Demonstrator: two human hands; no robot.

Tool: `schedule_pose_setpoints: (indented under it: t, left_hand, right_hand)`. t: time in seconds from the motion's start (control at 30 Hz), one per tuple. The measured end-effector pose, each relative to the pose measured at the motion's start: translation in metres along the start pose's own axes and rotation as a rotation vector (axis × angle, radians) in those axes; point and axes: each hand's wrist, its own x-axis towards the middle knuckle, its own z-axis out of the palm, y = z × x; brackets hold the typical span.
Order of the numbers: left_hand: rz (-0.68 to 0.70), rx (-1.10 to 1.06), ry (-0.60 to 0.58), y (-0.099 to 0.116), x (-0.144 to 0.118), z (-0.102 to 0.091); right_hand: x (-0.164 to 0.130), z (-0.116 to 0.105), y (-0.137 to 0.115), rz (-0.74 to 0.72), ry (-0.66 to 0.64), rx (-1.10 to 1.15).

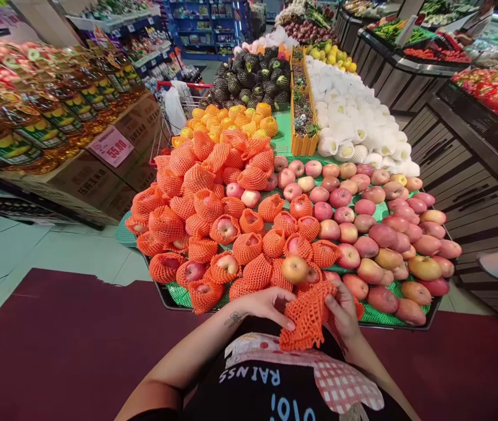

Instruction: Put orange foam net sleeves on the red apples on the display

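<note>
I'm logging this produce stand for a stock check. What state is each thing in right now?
Orange foam net: empty, held in both hands.
Left hand: gripping the net's left side.
Right hand: gripping the net's right edge.
Netted apples: sleeved in orange nets, piled on the left.
Bare apples: unwrapped, lying on the right.
Display tray: lined with green mesh, full of fruit.
</note>
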Motion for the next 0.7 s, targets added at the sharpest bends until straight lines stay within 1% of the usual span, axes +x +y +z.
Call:
schedule_pose_setpoints:
  t: [0.03,0.07,0.13,0.17,0.2,0.23,0.27,0.33,0.4,0.47,0.63,0.7]
  left_hand:
    - [0.020,0.011,-0.008,-0.001,0.001,-0.001]
    - [0.068,-0.003,0.025,-0.002,0.002,-0.002]
    - [0.215,-0.095,0.175,-0.003,0.004,-0.005]
    - [0.282,-0.160,0.252,-0.003,0.005,-0.007]
    - [0.329,-0.228,0.312,-0.003,0.007,-0.009]
    - [0.355,-0.289,0.359,-0.003,0.009,-0.011]
    - [0.363,-0.327,0.408,-0.003,0.010,-0.012]
    - [0.359,-0.335,0.520,-0.003,0.014,-0.015]
    - [0.351,-0.250,0.648,-0.003,0.017,-0.019]
    - [0.348,-0.096,0.766,-0.002,0.020,-0.024]
    - [0.449,0.299,1.011,0.002,0.034,-0.039]
    - [0.421,0.458,1.099,0.002,0.039,-0.043]
  right_hand:
    - [0.001,0.003,-0.002,0.062,-0.052,-0.016]
    - [0.001,0.006,-0.003,0.135,-0.113,-0.025]
    - [0.002,0.014,-0.002,0.276,-0.240,-0.020]
    - [0.004,0.016,0.000,0.323,-0.278,-0.012]
    - [0.006,0.018,0.003,0.345,-0.285,-0.004]
    - [0.009,0.019,0.006,0.339,-0.259,-0.001]
    - [0.013,0.019,0.010,0.307,-0.207,-0.013]
    - [0.024,0.017,0.019,0.205,-0.075,-0.072]
    - [0.036,0.013,0.025,0.112,0.024,-0.147]
    - [0.049,0.009,0.030,0.064,0.069,-0.206]
    - [0.076,0.009,0.037,-0.032,0.093,-0.354]
    - [0.084,0.011,0.038,-0.070,0.086,-0.406]
